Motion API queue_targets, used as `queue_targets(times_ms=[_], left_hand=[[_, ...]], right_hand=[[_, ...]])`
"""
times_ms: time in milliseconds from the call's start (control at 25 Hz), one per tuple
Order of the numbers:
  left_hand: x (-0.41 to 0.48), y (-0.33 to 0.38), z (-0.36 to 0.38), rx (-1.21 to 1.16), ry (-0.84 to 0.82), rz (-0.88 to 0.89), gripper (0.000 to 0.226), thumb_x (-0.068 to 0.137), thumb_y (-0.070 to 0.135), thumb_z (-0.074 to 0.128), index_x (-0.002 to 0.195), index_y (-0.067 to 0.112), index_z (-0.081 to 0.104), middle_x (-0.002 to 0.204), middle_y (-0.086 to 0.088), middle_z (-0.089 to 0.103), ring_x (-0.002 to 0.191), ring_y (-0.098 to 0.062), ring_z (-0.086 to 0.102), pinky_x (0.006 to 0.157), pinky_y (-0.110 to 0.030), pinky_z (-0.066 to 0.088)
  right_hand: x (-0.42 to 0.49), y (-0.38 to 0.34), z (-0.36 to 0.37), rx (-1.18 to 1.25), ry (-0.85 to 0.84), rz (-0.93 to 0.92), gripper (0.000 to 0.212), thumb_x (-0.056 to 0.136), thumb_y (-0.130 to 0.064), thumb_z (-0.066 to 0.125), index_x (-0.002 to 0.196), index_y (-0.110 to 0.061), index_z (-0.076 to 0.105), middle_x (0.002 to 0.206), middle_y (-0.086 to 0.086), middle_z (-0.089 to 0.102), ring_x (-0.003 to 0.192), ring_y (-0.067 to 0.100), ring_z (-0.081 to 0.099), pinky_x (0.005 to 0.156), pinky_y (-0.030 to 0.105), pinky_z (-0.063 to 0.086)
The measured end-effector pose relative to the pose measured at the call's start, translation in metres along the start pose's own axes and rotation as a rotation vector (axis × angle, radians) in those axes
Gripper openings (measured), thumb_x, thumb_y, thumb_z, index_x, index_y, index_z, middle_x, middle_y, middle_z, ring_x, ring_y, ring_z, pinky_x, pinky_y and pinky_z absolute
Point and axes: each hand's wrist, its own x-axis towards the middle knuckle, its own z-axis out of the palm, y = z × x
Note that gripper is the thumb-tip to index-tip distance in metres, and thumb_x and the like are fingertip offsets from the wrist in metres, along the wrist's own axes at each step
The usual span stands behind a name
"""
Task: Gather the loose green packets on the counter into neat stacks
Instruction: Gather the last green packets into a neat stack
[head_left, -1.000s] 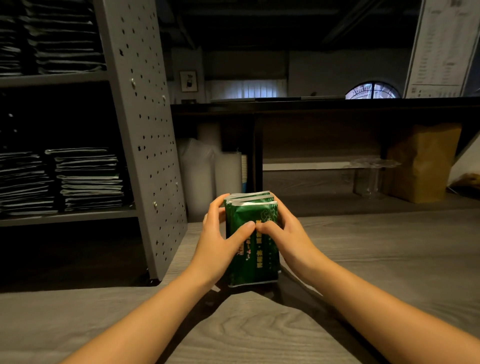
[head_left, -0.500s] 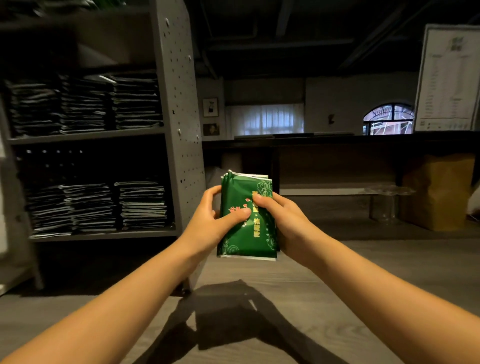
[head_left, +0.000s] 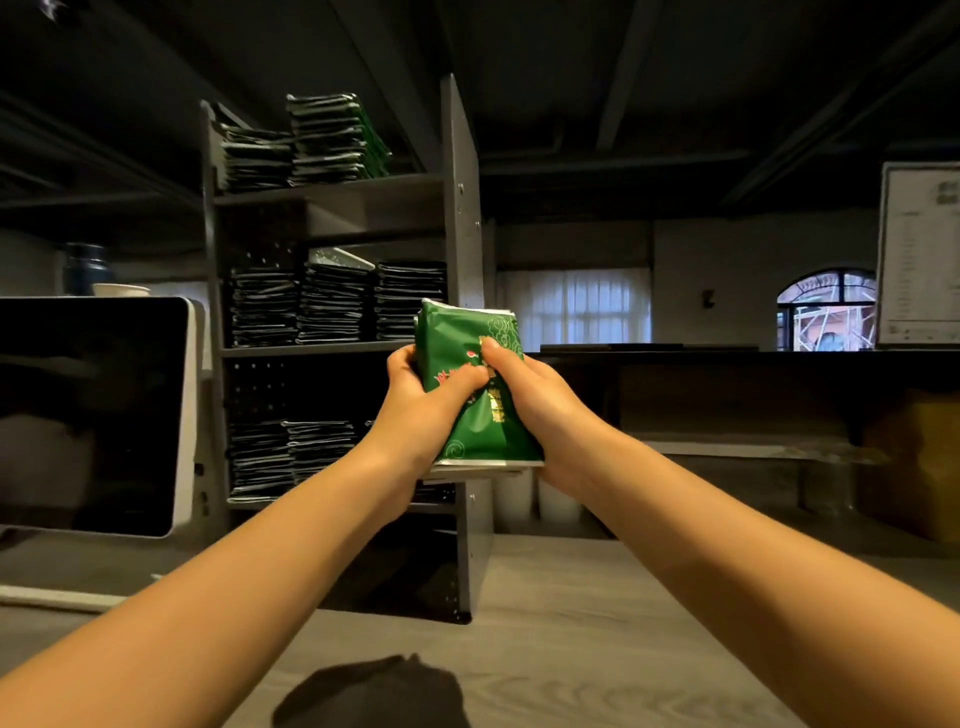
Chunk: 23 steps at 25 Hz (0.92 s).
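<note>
Head view, stack of green packets (head_left: 467, 384) gripped between left hand (head_left: 426, 400) and right hand (head_left: 524, 395), held above the grey counter (head_left: 597, 623), before a metal shelf (head_left: 332, 197).

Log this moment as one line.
left hand: grips green packet stack | right hand: grips same stack | stack: upright, held above counter | shelf: holds packet piles
</note>
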Motion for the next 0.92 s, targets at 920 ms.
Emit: queue_targets(times_ms=[920], left_hand=[[0.147, 0.173, -0.053, 0.076, -0.194, -0.085, 0.035, 0.090, 0.044, 0.050, 0.090, 0.012, 0.063, 0.068, -0.008, 0.069, 0.059, -0.021, 0.068, 0.052, -0.029, 0.055]], right_hand=[[0.127, -0.123, 0.043, -1.624, 0.390, -1.438, 0.075, 0.064, -0.027, 0.080, 0.129, -0.011, 0.046, 0.122, 0.017, 0.056, 0.111, 0.039, 0.051, 0.081, 0.048, 0.052]])
